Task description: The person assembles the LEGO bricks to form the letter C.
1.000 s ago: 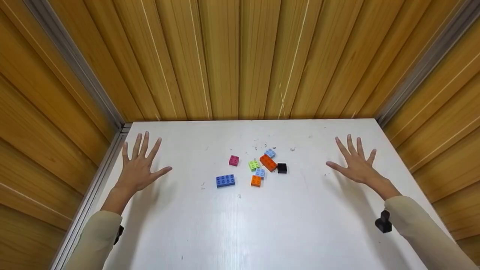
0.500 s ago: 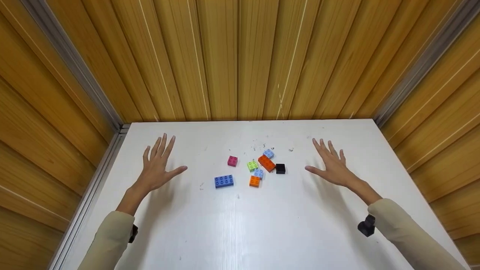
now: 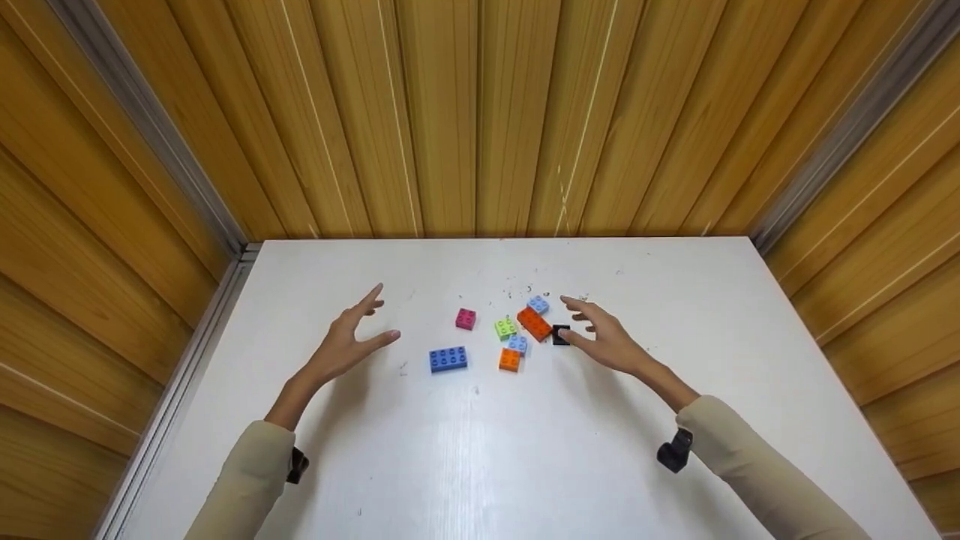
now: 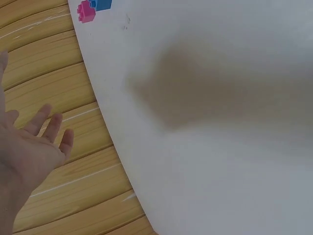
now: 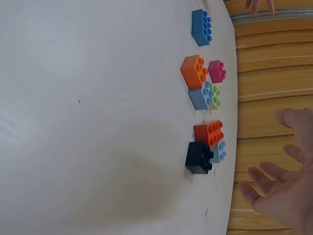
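Note:
My left hand [image 3: 349,337] hovers over the left half of the table, fingers spread and relaxed, holding nothing. To its right lie a blue brick [image 3: 448,359] and a pink brick [image 3: 466,319]. My right hand [image 3: 607,339] is also loose and without a thing in it; its thumb overlaps the black brick [image 5: 198,157] in the head view. A cluster next to it has a long red-orange brick [image 3: 535,324], a lime green brick [image 3: 505,328], light blue bricks [image 3: 538,304] at the back and front, and a small orange brick [image 3: 509,360].
The bricks lie near the middle of a white table [image 3: 465,457]. Wood-patterned panels [image 3: 495,120] rise behind and at both sides, with grey metal posts [image 3: 180,150] at the corners. Small dark specks mark the tabletop behind the bricks.
Both hands have moved inward from the table's sides toward the bricks, the right one reaching the black brick's edge in view. Their spread fingers have drawn closer together. The bricks have stayed put.

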`<state>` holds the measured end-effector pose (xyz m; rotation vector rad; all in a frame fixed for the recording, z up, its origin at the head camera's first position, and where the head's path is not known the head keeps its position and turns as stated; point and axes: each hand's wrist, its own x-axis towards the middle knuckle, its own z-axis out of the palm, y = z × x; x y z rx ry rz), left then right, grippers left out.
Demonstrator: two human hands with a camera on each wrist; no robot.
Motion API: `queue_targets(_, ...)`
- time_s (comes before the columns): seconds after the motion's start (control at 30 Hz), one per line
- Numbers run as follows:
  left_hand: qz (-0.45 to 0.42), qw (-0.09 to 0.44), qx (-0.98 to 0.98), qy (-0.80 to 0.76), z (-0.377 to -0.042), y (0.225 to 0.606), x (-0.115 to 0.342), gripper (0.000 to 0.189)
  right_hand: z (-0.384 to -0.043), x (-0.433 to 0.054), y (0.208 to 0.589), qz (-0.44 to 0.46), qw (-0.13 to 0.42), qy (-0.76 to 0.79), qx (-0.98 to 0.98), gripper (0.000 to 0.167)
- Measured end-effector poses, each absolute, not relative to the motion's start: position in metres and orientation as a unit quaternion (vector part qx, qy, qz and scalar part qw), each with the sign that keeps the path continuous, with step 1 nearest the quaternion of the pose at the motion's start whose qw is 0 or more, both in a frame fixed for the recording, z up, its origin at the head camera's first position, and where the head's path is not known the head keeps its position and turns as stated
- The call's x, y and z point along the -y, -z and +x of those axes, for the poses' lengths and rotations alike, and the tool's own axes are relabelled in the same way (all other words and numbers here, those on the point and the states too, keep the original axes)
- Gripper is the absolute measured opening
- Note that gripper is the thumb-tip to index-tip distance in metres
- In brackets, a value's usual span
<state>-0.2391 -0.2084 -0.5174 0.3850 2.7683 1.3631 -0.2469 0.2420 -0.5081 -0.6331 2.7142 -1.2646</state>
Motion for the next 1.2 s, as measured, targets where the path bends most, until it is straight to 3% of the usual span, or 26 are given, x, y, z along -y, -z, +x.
queue_targets(0.53,0.192,0.078,-0.857,-0.471,-0.236,0.559,0.169,0.066,-0.241,-0.16,0.537,-0.269,0.097,0.486,-0.826,0.044)
queue_targets(0.87,0.219,0.066,-0.853,-0.47,-0.235,0.573,0.148,0.051,-0.23,-0.116,0.555,-0.236,0.195,0.53,-0.791,0.051)
queue_targets(1.2,0.182,0.055,-0.875,-0.446,-0.237,0.577,0.139,0.042,-0.229,-0.098,0.567,-0.203,0.18,0.514,-0.814,0.052)
